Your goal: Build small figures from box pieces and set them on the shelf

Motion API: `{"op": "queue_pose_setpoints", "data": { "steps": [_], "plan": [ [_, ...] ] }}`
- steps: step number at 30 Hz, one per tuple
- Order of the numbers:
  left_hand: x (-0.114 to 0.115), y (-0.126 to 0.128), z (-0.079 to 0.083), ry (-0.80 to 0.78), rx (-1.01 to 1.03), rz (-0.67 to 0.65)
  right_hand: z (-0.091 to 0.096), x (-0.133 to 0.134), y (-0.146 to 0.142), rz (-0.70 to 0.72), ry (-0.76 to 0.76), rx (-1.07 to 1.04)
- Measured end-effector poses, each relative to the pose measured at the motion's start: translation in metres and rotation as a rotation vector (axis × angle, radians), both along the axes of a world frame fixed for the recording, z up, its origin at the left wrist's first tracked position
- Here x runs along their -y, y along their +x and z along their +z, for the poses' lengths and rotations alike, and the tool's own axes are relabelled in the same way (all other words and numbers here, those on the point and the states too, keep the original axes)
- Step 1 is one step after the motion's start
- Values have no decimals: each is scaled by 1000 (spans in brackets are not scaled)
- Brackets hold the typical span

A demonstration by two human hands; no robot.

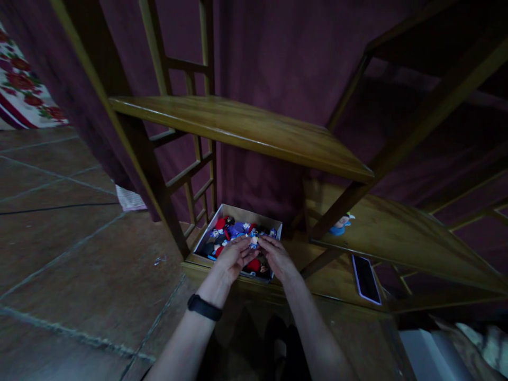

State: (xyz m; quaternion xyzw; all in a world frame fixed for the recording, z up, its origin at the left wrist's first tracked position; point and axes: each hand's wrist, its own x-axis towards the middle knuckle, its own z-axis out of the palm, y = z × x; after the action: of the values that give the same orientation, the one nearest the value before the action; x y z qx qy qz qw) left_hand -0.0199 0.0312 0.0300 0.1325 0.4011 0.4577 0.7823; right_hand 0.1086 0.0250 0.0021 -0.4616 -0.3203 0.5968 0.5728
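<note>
A small figure (254, 242), pale with a touch of blue, sits pinched between the fingertips of both hands, just above the heap of toys it belongs to. The left hand (234, 256) curls in from one side and the right hand (280, 257) from the other, fingers bent and closed on the figure so that the tips nearly meet around it; the light is too dim to show the figure's finer detail. Directly under and beyond the fingers lies an open cardboard box (243, 211), filled with more small toys in red, blue and white, and the heels of both hands cover its near edge. Back along the left forearm from the fingers, a black wristband (204, 307) circles the wrist. The box rests on the lowest wooden shelf (337, 275). To the right of the right hand's fingers, well apart, a phone (365, 279) lies flat on that shelf, and beyond it, on the next board up, stands a lone blue-based figure (341, 223). Above the fingers juts a bare wooden shelf board (238, 124), with a dark maroon curtain (278, 58) hanging behind.
</note>
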Motion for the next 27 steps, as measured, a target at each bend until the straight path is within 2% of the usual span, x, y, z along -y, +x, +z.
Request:
{"op": "queue_pose_setpoints", "data": {
  "steps": [2,5,12,17,20,23,25,27],
  "plan": [
    [1,1,0,55,-8,22,0,1,-1,53,4,20],
    [-1,0,0,145,-128,63,0,1,1,127,41,83],
    [-14,-5,-12,421,-450,119,6,1,0,136,109,194],
    [-15,-7,-8,496,-473,38,5,0,-4,189,152,276],
    [-16,-16,0,473,-437,-8,5,1,-5,178,90,247],
    [-22,-34,3,449,-474,97,7,1,-2,93,35,121],
    [-27,-50,1,456,-577,208,10,1,2,22,36,28],
    [-32,-64,-3,469,-677,263,12,0,6,-28,35,-41]
  ]
}}
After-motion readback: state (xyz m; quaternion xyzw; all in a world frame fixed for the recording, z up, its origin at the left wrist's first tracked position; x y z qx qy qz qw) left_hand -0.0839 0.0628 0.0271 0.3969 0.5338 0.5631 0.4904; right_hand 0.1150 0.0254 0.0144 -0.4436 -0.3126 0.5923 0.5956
